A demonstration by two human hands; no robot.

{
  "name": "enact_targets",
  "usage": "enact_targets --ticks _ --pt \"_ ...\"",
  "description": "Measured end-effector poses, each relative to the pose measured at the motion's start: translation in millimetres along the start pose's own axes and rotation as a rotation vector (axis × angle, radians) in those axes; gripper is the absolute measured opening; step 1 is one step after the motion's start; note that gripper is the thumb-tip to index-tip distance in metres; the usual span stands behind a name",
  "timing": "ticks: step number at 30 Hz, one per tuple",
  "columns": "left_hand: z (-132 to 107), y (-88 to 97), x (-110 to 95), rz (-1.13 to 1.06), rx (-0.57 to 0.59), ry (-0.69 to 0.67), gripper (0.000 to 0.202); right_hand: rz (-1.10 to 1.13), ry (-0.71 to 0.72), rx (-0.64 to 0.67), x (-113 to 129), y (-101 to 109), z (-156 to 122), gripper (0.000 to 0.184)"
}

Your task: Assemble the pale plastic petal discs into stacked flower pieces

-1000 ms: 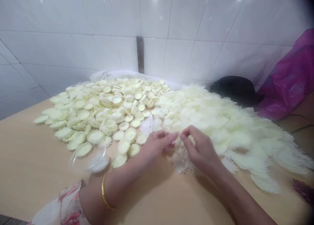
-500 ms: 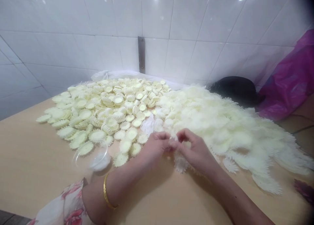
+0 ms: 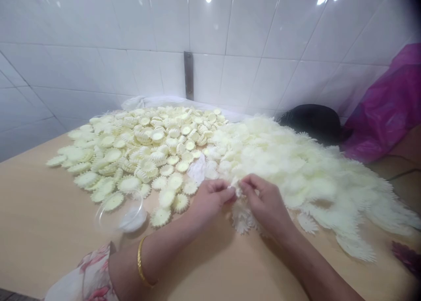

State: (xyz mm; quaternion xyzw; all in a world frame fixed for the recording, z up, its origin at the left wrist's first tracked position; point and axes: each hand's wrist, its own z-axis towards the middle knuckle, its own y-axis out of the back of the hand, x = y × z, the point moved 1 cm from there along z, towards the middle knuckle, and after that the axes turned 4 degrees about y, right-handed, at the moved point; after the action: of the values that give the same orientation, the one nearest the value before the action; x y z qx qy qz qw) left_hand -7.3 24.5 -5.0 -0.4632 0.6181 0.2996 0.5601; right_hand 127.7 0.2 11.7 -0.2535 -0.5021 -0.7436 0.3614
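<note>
My left hand (image 3: 212, 199) and my right hand (image 3: 267, 203) meet near the front of the table, both closed in a pinch on a small, pale, crumpled fabric petal piece (image 3: 237, 189). Its exact shape is partly hidden by my fingers. Below the hands, loose pale petal pieces with jagged edges (image 3: 242, 220) lie on the table. To the left of them spreads a heap of cream, round, ruffle-edged flower pieces (image 3: 158, 136). Thin, translucent, jagged-edged petal sheets (image 3: 296, 169) are piled to the right.
A clear round dish (image 3: 133, 219) with white stuff in it stands by my left forearm. On the wooden table (image 3: 39, 196) are also a white scrap (image 3: 197, 169) and a dark red piece (image 3: 406, 257). Behind are a black object (image 3: 311, 122), a magenta plastic bag (image 3: 391, 104) and a tiled wall (image 3: 131, 20).
My fingertips have drawn slightly apart, and more of the pale piece shows between them. The whole view has shifted a little.
</note>
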Motion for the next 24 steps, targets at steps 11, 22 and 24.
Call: enact_targets --ticks 11,22,24 --pt "1.3 1.1 -4.3 0.209 -0.095 -0.129 0.018 -0.522 0.298 -0.177 -10.0 -0.2 3.7 0.023" --pt "-4.9 6.6 -21.8 0.093 -0.27 -0.18 0.023 -0.858 0.208 -0.345 -35.8 34.5 16.6 0.02" --pt "-4.3 4.3 -20.3 0.034 -0.198 -0.123 0.021 -0.865 0.25 -0.383 -35.6 39.7 17.9 0.012"
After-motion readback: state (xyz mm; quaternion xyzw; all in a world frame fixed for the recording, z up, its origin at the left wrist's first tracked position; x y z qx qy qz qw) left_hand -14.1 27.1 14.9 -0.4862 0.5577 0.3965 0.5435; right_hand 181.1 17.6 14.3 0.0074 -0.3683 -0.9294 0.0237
